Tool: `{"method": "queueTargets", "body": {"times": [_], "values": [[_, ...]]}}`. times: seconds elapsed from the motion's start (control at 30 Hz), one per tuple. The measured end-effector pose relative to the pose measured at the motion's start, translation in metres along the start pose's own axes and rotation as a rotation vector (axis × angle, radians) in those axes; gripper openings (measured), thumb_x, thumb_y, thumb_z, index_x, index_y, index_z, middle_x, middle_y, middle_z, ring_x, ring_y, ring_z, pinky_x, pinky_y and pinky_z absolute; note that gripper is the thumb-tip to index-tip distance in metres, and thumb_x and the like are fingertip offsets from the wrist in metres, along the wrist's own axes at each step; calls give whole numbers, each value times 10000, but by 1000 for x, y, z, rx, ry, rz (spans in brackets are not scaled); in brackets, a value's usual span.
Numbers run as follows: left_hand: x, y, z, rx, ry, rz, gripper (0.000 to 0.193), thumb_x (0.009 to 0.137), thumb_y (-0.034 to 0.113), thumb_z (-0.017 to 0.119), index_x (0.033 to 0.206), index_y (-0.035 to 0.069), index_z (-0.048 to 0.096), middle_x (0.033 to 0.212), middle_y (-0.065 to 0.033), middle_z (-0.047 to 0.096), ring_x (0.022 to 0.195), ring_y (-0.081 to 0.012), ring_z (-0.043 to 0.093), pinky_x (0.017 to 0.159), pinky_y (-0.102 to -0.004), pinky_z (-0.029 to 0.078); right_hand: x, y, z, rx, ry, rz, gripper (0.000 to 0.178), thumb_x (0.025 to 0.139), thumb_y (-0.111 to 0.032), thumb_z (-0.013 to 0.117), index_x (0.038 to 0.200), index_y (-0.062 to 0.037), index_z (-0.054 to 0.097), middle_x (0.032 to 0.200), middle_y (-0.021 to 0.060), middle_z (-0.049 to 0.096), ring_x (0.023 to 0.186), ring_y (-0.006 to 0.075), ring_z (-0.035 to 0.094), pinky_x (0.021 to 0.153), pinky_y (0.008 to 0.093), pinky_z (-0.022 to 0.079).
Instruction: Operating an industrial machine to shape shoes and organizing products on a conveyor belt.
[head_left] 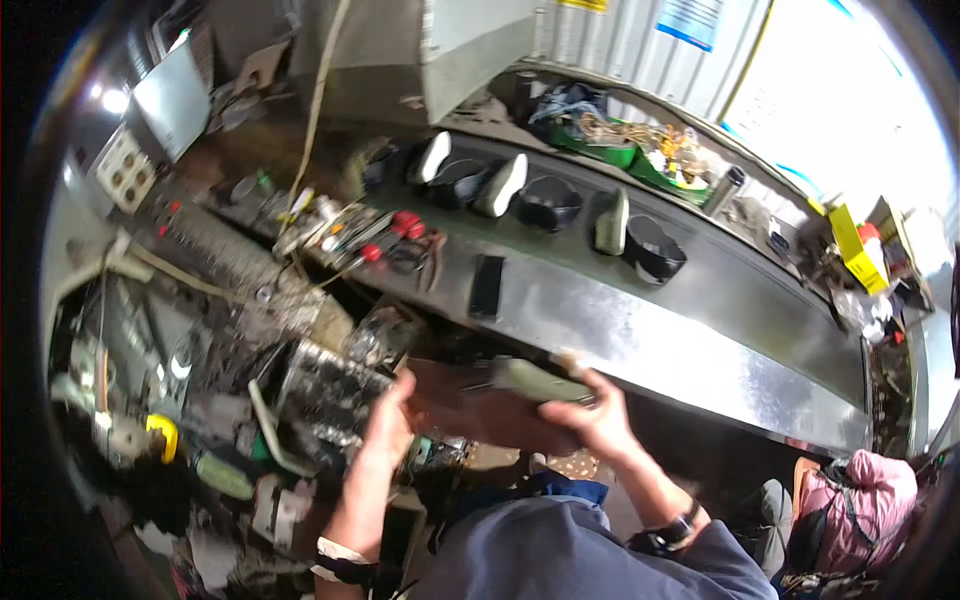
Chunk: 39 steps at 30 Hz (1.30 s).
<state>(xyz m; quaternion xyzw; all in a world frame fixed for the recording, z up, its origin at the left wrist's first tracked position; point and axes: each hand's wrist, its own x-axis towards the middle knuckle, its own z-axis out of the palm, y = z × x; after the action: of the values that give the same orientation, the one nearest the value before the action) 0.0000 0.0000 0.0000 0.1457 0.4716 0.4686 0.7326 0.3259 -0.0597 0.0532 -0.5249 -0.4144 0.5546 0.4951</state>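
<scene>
My blue sleeve (pixel 560 550) is closest; both hands, left (pixel 390 420) and right (pixel 600 415), grip a flat brown shoe piece (pixel 470 405) by the shiny metal table (pixel 640 330).

Single head view, steeply down, close over workbench (pixel 640 330).

a blue and white rectangular sign (pixel 690 20) hangs on the corrugated wall at the top. a yellow label (pixel 585 4) sits at the top edge left of it. a yellow box-shaped package (pixel 856 247) stands at the far right end of the metal bench (pixel 640 330).
</scene>
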Motion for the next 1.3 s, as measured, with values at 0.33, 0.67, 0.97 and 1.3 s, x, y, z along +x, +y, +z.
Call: {"method": "queueTargets", "body": {"times": [0.33, 0.67, 0.97, 1.3], "values": [[70, -93, 52, 565, 201, 158, 452, 805, -79, 742, 1242, -83, 630, 1187, -170, 683, 1030, -218, 683, 930, -326, 540, 71, 145, -548, 898, 744, -141, 364, 937, -249, 709, 1210, -35, 599, 1120, 139, 677, 986, 264, 676, 848, 407, 589], [135, -81, 114, 800, 37, 100, 356, 884, -18, 707, 1234, -52, 649, 1196, -163, 696, 1107, -222, 666, 971, -326, 530, 328, 145, -377, 780, 857, 324, 1308, 773, -152, 887, 1539, -415, -141, 1503, 199, 296, 1232, 378, 477, 954, 648, 473], [361, -148, 313, 1079, -351, 321, 411, 878, 87, 716, 1276, 6, 652, 1284, -159, 677, 1134, -221, 666, 1001, -334, 519, 244, 79, -298, 896, 767, -98, 949, 882, -24, 735, 1580, -300, 155, 1406, 171, 531, 1194, 281, 589, 944, 526, 470], [437, -230, 457, 1453, 142, 283, 1123, 677, 271, 823, 1582, 340, 161, 1517, -170, 305, 1377, -386, 325, 1064, -593, 328, 13, 144, -218, 1189, 760, -94, 476, 964, -430, 611, 1386, -219, 545, 1415, 73, 559, 1302, 318, 503, 993, 608, 385]]}}
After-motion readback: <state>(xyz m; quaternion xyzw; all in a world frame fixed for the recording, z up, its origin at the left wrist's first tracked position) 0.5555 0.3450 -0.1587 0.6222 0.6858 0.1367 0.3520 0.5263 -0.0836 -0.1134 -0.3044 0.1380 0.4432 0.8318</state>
